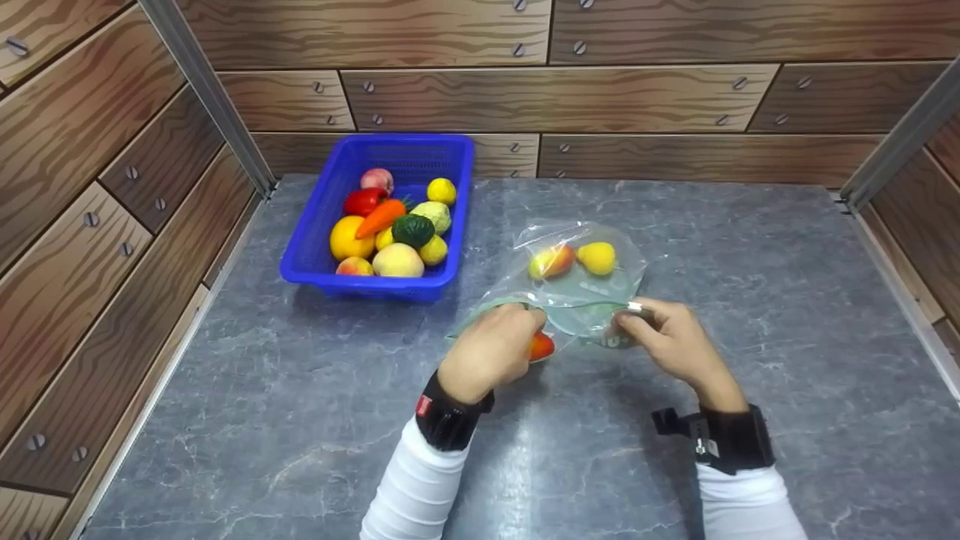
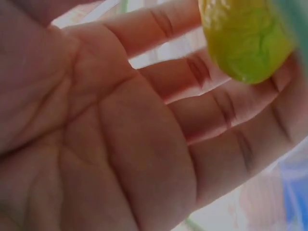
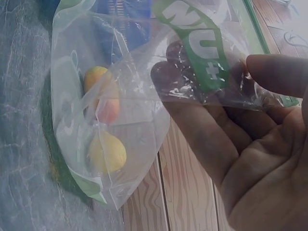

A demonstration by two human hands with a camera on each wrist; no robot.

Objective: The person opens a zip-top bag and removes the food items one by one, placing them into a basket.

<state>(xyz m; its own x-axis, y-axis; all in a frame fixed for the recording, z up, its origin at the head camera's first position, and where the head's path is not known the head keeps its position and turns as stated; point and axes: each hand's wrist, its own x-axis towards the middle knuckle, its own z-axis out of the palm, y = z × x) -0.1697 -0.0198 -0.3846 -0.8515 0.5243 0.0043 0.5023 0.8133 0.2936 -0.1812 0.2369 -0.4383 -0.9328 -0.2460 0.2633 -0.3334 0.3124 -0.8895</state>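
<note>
A clear zip bag (image 1: pixel 577 289) with a green-edged mouth lies between the hands. Inside it are a red-and-yellow mango (image 1: pixel 551 262) and a yellow pear (image 1: pixel 597 258), both also visible through the plastic in the right wrist view. My right hand (image 1: pixel 675 341) pinches the right end of the bag's mouth, beside a white slider, with thumb and fingers. At the mouth's left side, my left hand (image 1: pixel 491 349) curls its fingers around a red fruit (image 1: pixel 541 346); the left wrist view shows its yellow-green end. The hand hides most of this fruit, so its kind is unclear.
A blue plastic basket (image 1: pixel 304 259) stands at the back left. It holds several fruits and vegetables, among them a carrot (image 1: pixel 381 217), a red pepper (image 1: pixel 365 201) and an orange (image 1: pixel 350 238). Wood-patterned walls (image 1: pixel 562 97) border the grey marbled tabletop (image 1: pixel 300 420).
</note>
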